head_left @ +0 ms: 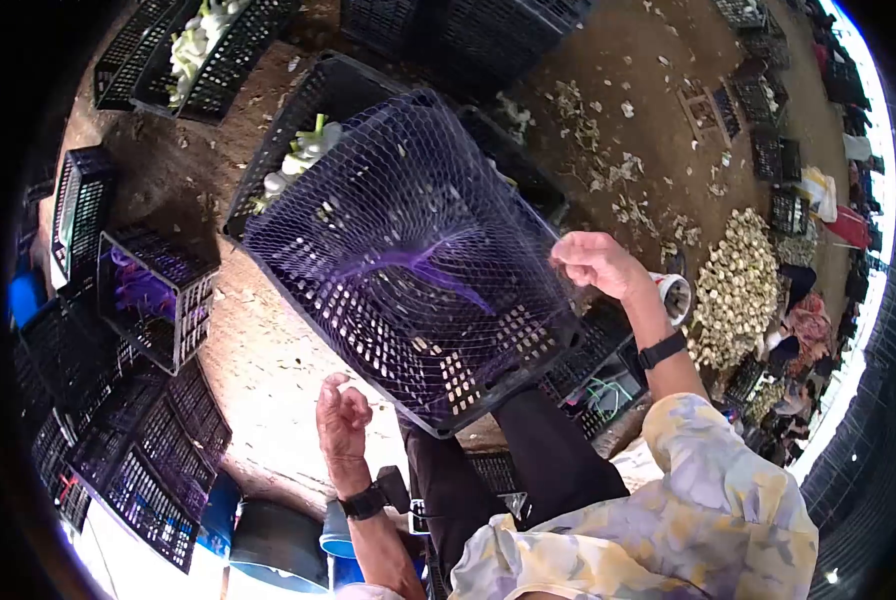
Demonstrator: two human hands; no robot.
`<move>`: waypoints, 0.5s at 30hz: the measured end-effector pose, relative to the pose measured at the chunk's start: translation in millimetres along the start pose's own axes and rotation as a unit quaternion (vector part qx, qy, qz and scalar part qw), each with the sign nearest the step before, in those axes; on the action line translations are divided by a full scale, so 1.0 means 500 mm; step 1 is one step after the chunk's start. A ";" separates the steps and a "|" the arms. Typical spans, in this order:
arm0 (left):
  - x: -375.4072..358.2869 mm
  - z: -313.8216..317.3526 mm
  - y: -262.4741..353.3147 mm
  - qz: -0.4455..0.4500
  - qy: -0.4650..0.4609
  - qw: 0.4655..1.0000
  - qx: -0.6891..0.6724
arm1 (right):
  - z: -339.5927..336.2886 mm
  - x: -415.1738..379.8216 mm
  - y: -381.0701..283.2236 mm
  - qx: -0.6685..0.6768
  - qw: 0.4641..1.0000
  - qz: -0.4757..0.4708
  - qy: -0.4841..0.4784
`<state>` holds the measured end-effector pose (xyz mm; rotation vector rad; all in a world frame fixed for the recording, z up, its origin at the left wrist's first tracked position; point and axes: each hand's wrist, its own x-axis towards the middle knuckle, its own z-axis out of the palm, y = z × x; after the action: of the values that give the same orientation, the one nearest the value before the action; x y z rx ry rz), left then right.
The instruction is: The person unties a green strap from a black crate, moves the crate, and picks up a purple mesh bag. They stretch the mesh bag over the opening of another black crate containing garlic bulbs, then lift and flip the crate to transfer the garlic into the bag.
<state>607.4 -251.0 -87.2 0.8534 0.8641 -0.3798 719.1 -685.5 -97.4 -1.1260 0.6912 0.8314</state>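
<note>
A black plastic crate (448, 360) lies tilted in front of me, with a purple mesh net (408, 258) spread over it and bunched in the middle. My right hand (603, 265) is closed at the crate's right edge, beside the net; what its curled fingers hold, if anything, is too small to tell. Lower left, my left hand (343, 420) is off the crate's edge, its fingers curled in; I cannot make out whether a strand of net is in them. Garlic bulbs with green stems (303, 160) show in another black crate (243, 190) behind the netted one.
More garlic fills a crate (223, 80) at the upper left. A crate (193, 320) with purple nets stands left, above stacked crates (153, 490). A bulb heap (738, 285) and a white bucket (675, 297) are right. Blue tubs (338, 535) stand near my left forearm.
</note>
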 end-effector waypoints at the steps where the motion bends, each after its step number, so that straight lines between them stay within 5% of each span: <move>1: -0.003 0.019 0.000 -0.033 -0.063 0.997 0.002 | -0.022 0.011 0.018 -0.028 0.999 0.020 -0.027; 5: 0.001 0.027 -0.011 -0.051 -0.188 0.981 0.017 | -0.027 -0.013 0.025 -0.060 0.998 -0.006 -0.022; 7: -0.019 0.022 0.000 -0.054 -0.201 0.978 0.026 | -0.010 -0.048 0.032 0.165 0.984 -0.052 -0.040; 12: -0.092 0.053 -0.006 -0.062 -0.170 0.981 -0.065 | -0.015 -0.068 0.081 0.335 0.932 -0.135 -0.014; 14: -0.118 0.038 -0.036 -0.064 -0.168 0.978 -0.107 | -0.011 -0.077 0.099 0.437 0.866 -0.106 -0.220; 15: -0.127 0.036 -0.046 -0.081 -0.190 0.968 -0.141 | 0.003 -0.091 0.100 0.434 0.881 -0.073 -0.175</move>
<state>563.8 -281.7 -41.8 0.4267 0.6103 -0.5298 653.0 -683.7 -83.9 -0.1965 0.5638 0.4753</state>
